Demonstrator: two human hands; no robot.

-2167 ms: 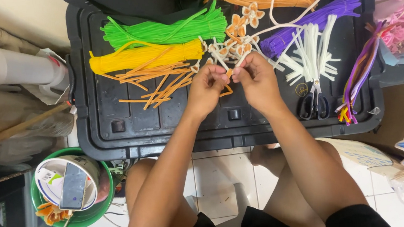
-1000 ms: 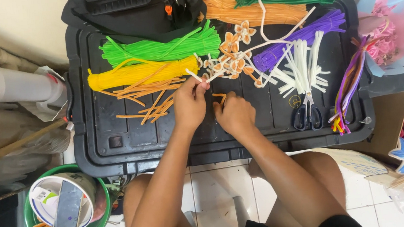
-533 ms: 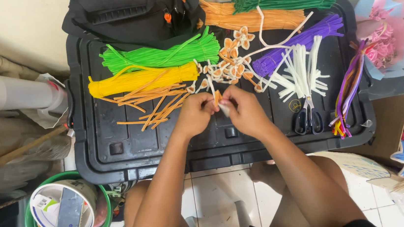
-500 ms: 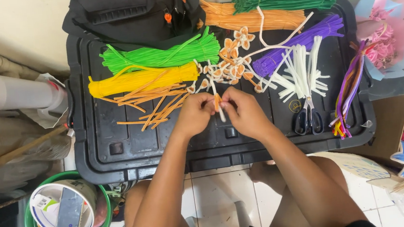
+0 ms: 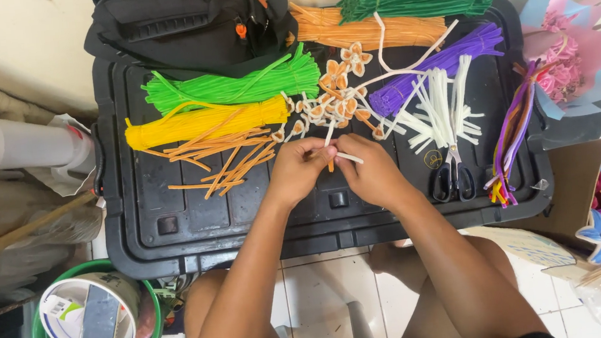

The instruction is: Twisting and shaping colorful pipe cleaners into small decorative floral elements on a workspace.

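While both hands meet over the black lid surface [image 5: 195, 223], left hand [image 5: 299, 170] fingers pinching orange pipe cleaner [image 5: 330, 163], right hand [image 5: 373, 173] fingers gripping white pipe cleaner [image 5: 349, 158], scissors [image 5: 452, 176] nearby.

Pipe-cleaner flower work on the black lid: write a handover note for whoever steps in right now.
Left hand and right hand meet mid-lid, pinching a short white pipe cleaner and an orange piece.
Finished small orange-and-white pipe-cleaner flowers lie just beyond the hands.
Cut orange stems lie left, cut white stems and black scissors right, all on the black plastic lid.
Done: a cluster of flowers. Left: the piece in hand; many cut stems remain.
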